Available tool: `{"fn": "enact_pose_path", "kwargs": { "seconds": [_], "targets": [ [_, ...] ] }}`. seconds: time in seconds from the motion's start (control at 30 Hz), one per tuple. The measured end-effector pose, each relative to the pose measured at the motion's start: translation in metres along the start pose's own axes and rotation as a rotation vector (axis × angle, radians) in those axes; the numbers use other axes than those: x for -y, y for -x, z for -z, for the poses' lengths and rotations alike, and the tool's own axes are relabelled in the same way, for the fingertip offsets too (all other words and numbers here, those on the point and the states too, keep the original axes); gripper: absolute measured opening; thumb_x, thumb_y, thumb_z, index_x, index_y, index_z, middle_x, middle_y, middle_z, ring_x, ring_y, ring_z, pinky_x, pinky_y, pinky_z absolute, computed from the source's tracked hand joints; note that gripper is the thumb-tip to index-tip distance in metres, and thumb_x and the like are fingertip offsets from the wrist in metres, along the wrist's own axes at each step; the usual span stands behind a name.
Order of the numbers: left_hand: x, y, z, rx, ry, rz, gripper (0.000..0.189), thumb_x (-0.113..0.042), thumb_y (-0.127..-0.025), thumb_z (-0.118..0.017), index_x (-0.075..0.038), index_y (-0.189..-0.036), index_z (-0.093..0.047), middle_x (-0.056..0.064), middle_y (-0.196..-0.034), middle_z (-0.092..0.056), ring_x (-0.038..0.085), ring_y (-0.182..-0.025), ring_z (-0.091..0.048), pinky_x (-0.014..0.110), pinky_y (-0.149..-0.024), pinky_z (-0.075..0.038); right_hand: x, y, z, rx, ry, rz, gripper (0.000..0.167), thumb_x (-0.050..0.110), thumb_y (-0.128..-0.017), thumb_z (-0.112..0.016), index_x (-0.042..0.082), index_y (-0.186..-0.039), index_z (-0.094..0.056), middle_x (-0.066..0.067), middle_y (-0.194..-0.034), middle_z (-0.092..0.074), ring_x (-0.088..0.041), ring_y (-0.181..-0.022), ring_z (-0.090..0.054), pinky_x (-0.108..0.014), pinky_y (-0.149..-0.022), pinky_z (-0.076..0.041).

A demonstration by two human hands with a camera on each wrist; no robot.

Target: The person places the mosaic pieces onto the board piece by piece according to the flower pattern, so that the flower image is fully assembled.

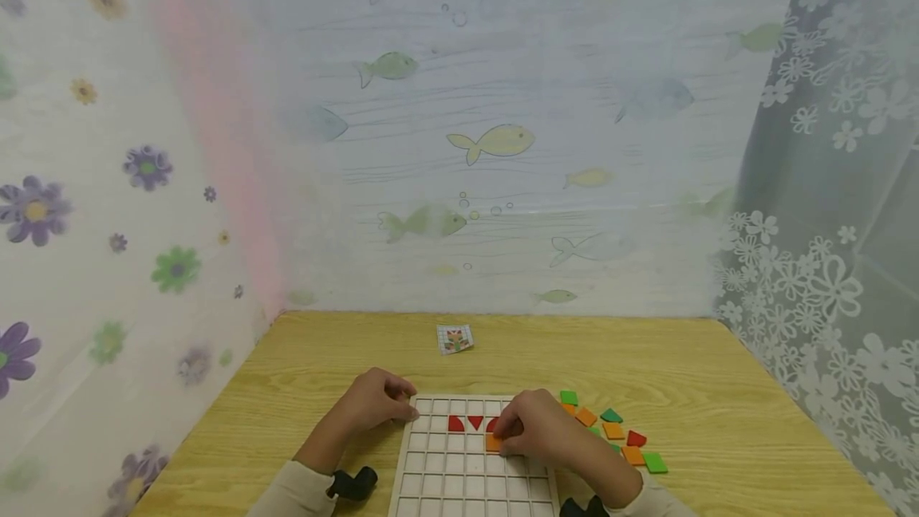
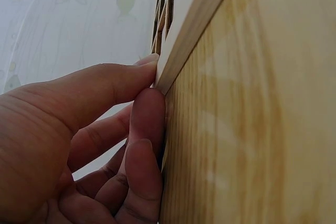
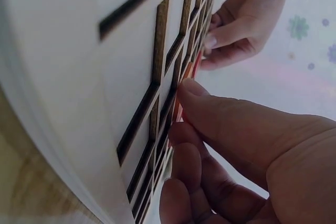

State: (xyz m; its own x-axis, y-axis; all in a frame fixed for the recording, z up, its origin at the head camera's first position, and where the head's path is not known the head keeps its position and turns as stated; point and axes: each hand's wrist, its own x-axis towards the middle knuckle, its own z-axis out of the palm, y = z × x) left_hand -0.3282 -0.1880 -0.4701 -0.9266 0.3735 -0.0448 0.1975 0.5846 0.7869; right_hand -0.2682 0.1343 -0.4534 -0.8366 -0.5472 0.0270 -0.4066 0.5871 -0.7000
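Note:
A wooden grid board (image 1: 455, 465) with square cells lies on the table. My left hand (image 1: 378, 401) is at its far left corner; in the left wrist view, thumb and index finger pinch the board's edge (image 2: 181, 35). My right hand (image 1: 534, 425) pinches an orange square tile (image 1: 492, 443) in a cell of the board. In the row just beyond, a red quarter-round tile (image 1: 456, 424), a red triangle tile (image 1: 475, 422) and another red tile (image 1: 491, 424) sit in cells, the last partly covered by the right fingers.
Right of the board lie several loose tiles, among them a green square (image 1: 655, 463), an orange square (image 1: 613, 431), a dark green triangle (image 1: 611, 416) and a red piece (image 1: 636, 439). Farther back lies a small pattern card (image 1: 455, 339) with a flower-like design. Printed curtains surround the wooden table (image 1: 323, 341).

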Motion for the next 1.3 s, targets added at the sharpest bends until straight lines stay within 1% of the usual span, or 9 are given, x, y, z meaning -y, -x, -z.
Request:
{"fn": "enact_pose_path", "kwargs": {
  "seconds": [0.13, 0.27, 0.47, 0.57, 0.7, 0.93, 1.13, 1.3],
  "targets": [
    [0.003, -0.001, 0.001, 0.006, 0.001, 0.0, 0.034, -0.022, -0.083, -0.089, -0.006, -0.111, -0.079, 0.002, -0.08, -0.07, 0.016, -0.067, -0.06, 0.031, -0.059, -0.05, 0.0, 0.0, 0.001, 0.003, -0.005, -0.002, 0.009, 0.009, -0.084, -0.086, 0.011, -0.093, -0.083, 0.002, -0.093, -0.079, -0.001, -0.077, -0.067, -0.02, -0.067, -0.057],
    [0.005, -0.004, 0.001, 0.023, 0.017, -0.015, 0.035, -0.023, -0.083, -0.088, -0.006, -0.113, -0.078, 0.002, -0.081, -0.07, 0.016, -0.067, -0.062, 0.032, -0.059, -0.052, 0.0, 0.003, 0.007, -0.007, 0.001, -0.01, 0.009, 0.01, -0.086, -0.085, 0.012, -0.094, -0.083, 0.001, -0.096, -0.079, -0.004, -0.079, -0.066, -0.023, -0.068, -0.056],
    [0.003, -0.003, 0.002, 0.021, 0.019, -0.026, 0.035, -0.021, -0.084, -0.088, -0.004, -0.114, -0.078, 0.002, -0.08, -0.071, 0.017, -0.066, -0.063, 0.031, -0.058, -0.054, -0.001, 0.008, 0.019, -0.047, 0.053, -0.001, 0.011, 0.011, -0.086, -0.084, 0.011, -0.097, -0.083, 0.0, -0.098, -0.077, -0.011, -0.082, -0.066, -0.025, -0.069, -0.056],
    [0.002, -0.003, 0.0, 0.023, 0.019, -0.013, 0.034, -0.021, -0.084, -0.088, -0.005, -0.112, -0.078, 0.001, -0.08, -0.07, 0.016, -0.065, -0.062, 0.031, -0.057, -0.053, -0.004, 0.013, 0.025, -0.061, 0.086, -0.009, 0.014, 0.013, -0.085, -0.085, 0.012, -0.099, -0.082, 0.001, -0.098, -0.076, -0.013, -0.083, -0.066, -0.026, -0.069, -0.055],
    [0.003, -0.003, -0.001, 0.017, 0.022, -0.001, 0.033, -0.021, -0.083, -0.088, -0.006, -0.111, -0.078, 0.001, -0.079, -0.069, 0.015, -0.064, -0.06, 0.031, -0.057, -0.052, -0.008, 0.02, 0.035, -0.087, 0.113, -0.036, 0.016, 0.015, -0.087, -0.084, 0.013, -0.103, -0.082, 0.001, -0.099, -0.076, -0.014, -0.085, -0.064, -0.027, -0.068, -0.054],
    [0.003, -0.002, -0.001, 0.004, 0.02, 0.0, 0.033, -0.02, -0.083, -0.088, -0.006, -0.111, -0.078, 0.002, -0.079, -0.068, 0.015, -0.064, -0.06, 0.031, -0.057, -0.052, -0.019, 0.03, 0.052, -0.138, 0.144, -0.081, 0.019, 0.017, -0.086, -0.086, 0.011, -0.104, -0.081, 0.001, -0.099, -0.074, -0.014, -0.084, -0.062, -0.024, -0.066, -0.053],
    [0.004, -0.002, 0.0, 0.009, 0.031, 0.008, 0.033, -0.02, -0.084, -0.088, -0.005, -0.112, -0.078, 0.002, -0.079, -0.068, 0.016, -0.065, -0.06, 0.031, -0.057, -0.052, -0.031, 0.036, 0.059, -0.174, 0.122, -0.133, 0.016, 0.016, -0.086, -0.085, 0.012, -0.101, -0.081, 0.0, -0.099, -0.073, -0.015, -0.082, -0.063, -0.023, -0.064, -0.054],
    [0.004, -0.004, -0.001, 0.014, 0.029, 0.007, 0.034, -0.021, -0.083, -0.088, -0.006, -0.112, -0.078, 0.002, -0.08, -0.068, 0.016, -0.065, -0.061, 0.031, -0.057, -0.052, -0.044, 0.042, 0.065, -0.18, 0.047, -0.179, 0.021, 0.018, -0.087, -0.085, 0.009, -0.106, -0.08, -0.002, -0.098, -0.072, -0.017, -0.082, -0.065, -0.026, -0.063, -0.056]
  ]
}}
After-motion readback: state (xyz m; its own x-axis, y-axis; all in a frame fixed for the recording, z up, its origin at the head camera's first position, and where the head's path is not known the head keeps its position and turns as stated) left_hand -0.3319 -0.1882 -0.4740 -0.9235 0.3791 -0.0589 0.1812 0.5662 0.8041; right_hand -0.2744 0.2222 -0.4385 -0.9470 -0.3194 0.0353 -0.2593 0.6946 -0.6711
